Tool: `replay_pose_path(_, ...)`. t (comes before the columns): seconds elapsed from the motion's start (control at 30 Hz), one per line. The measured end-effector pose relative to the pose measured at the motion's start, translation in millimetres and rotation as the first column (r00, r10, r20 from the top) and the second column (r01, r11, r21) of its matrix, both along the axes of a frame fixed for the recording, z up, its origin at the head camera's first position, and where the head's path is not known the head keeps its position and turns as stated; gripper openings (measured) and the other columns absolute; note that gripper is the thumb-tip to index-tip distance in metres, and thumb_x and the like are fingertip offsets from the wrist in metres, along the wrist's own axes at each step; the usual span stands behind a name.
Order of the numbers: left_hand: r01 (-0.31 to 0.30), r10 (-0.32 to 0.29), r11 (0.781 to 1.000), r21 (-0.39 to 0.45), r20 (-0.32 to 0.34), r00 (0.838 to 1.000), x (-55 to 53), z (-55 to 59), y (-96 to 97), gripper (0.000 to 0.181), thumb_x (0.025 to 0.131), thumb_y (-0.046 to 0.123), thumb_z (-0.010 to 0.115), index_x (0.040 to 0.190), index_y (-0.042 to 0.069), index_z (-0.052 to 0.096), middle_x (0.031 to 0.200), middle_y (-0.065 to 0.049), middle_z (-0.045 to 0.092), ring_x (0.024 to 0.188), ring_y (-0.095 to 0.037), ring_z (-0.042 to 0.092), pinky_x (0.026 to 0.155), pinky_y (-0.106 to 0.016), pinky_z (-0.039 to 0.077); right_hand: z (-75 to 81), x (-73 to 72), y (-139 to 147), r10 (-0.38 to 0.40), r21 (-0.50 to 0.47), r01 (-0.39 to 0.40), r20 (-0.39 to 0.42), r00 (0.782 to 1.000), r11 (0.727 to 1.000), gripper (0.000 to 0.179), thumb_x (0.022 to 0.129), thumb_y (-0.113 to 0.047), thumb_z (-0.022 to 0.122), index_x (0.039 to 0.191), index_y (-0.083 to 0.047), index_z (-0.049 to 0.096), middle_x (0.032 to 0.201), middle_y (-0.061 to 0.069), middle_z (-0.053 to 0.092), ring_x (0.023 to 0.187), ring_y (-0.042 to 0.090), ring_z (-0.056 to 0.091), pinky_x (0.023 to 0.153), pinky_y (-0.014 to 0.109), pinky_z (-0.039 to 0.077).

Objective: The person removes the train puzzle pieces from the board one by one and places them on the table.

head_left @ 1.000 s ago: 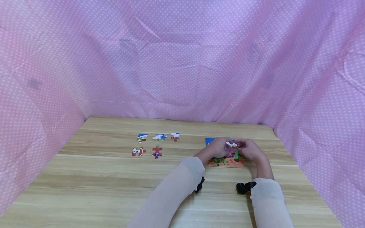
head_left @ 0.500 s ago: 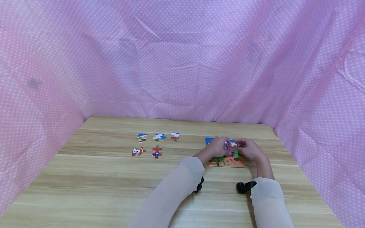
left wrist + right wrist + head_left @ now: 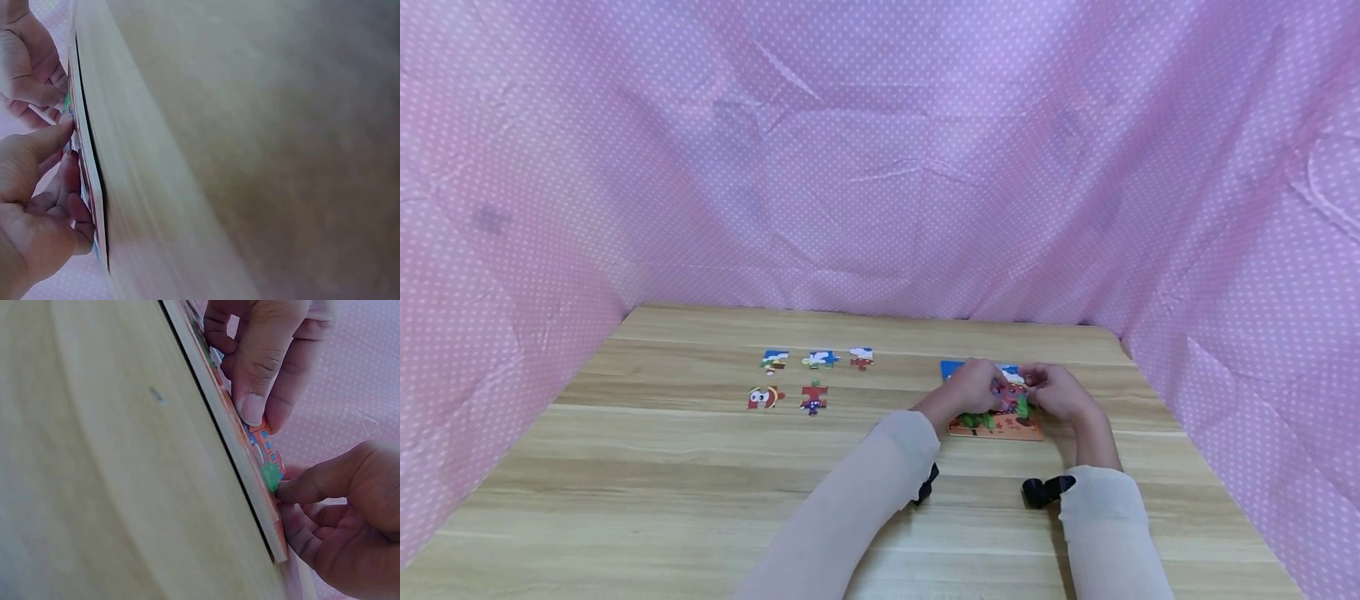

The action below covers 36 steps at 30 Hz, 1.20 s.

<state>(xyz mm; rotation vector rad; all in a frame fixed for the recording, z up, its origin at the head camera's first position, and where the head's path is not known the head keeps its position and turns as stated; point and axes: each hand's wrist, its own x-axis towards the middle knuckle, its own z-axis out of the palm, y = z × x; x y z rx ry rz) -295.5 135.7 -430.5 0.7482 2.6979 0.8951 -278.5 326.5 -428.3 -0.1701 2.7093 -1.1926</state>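
A person's two hands are working close together over a puzzle board (image 3: 1000, 429), which is lying flat on the right half of the table (image 3: 715, 500). The left hand (image 3: 976, 385) is pinching a puzzle piece (image 3: 273, 475) between thumb and fingers, the gap between them narrow. The right hand (image 3: 1056, 392) is gripping the opposite end of that piece with thumb and forefinger, its other fingers curling beneath. The piece, showing red, small blue squares and a green patch, is sitting over the board between the two hands; it seems to be tilting up a little from the surface, though the fingers are hiding too much to be sure. Around them the board is showing blue at its far edge and orange with green plants along its near edge.

On the table to the left, well apart from the board, five loose pieces are lying in two rows. A blue-and-white corner piece (image 3: 775, 358), a cloud piece (image 3: 822, 358) and a white-and-red piece (image 3: 862, 357) are forming the far row; a piece with two eyes (image 3: 763, 398) and a red-and-purple piece (image 3: 814, 397) are making up the near one. Behind the table, a pink dotted cloth (image 3: 880, 183) is hanging in creases.
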Motion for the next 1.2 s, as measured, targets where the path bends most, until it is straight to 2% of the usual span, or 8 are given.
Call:
replay_pose_path(0.23, 0.029, -0.03, 0.998, -0.052, -0.02, 0.999, -0.9, -0.7, 0.6, 0.036, 0.095, 0.026, 0.076, 0.13, 0.019, 0.072, 0.084, 0.009, 0.061, 0.071, -0.008, 0.052, 0.06, -0.021, 0.04, -0.2, 0.0, 0.5, -0.002, -0.024, 0.002, 0.013, 1.0, 1.0, 0.045, 0.093, 0.013, 0.052, 0.138, 0.014, 0.05, 0.119, 0.025, 0.055, 0.102, 0.03, 0.054, 0.074, 0.028, 0.049)
replay_pose_path(0.43, 0.045, -0.048, 0.996, -0.076, -0.031, 0.998, -1.5, -1.4, 0.9, 0.036, 0.095, 0.027, 0.075, 0.13, 0.019, 0.072, 0.09, 0.009, 0.063, 0.078, -0.007, 0.054, 0.066, -0.02, 0.044, 1.0, 0.9, 0.1, -0.012, -0.01, 0.012, 0.027, 1.0, 1.0, 0.045, 0.094, 0.013, 0.053, 0.139, 0.013, 0.05, 0.122, 0.026, 0.054, 0.105, 0.031, 0.054, 0.078, 0.03, 0.049)
replay_pose_path(0.63, 0.034, -0.034, 0.999, -0.017, -0.015, 0.999, -1.7, -0.4, -1.6, 0.034, 0.093, 0.024, 0.077, 0.126, 0.016, 0.074, 0.096, 0.006, 0.067, 0.083, -0.005, 0.056, 0.071, -0.019, 0.046, 0.9, 0.7, -0.1, -0.011, -0.008, 0.011, 0.018, 1.0, 1.0, 0.045, 0.094, 0.013, 0.053, 0.138, 0.014, 0.05, 0.122, 0.027, 0.055, 0.104, 0.032, 0.055, 0.078, 0.032, 0.05)
replay_pose_path(0.93, -0.012, 0.009, 0.997, 0.079, 0.046, 0.999, -3.1, -1.5, -4.4, 0.03, 0.095, 0.02, 0.075, 0.124, 0.011, 0.075, 0.09, 0.006, 0.066, 0.077, -0.005, 0.056, 0.067, -0.018, 0.046, 0.5, 0.4, -1.4, -0.014, 0.0, 0.014, 0.015, 1.0, 1.0, 0.044, 0.094, 0.012, 0.054, 0.138, 0.013, 0.051, 0.121, 0.026, 0.056, 0.104, 0.032, 0.055, 0.079, 0.031, 0.05)
replay_pose_path(1.2, 0.007, -0.011, 0.992, 0.128, 0.029, 1.0, -10.7, -2.1, -14.3, 0.028, 0.096, 0.019, 0.073, 0.123, 0.009, 0.074, 0.089, 0.005, 0.068, 0.079, -0.004, 0.059, 0.075, -0.017, 0.049, 0.7, 1.3, -1.6, -0.016, -0.012, 0.016, 0.011, 1.0, 1.0, 0.045, 0.092, 0.014, 0.054, 0.137, 0.015, 0.051, 0.12, 0.027, 0.056, 0.107, 0.033, 0.056, 0.083, 0.034, 0.051)
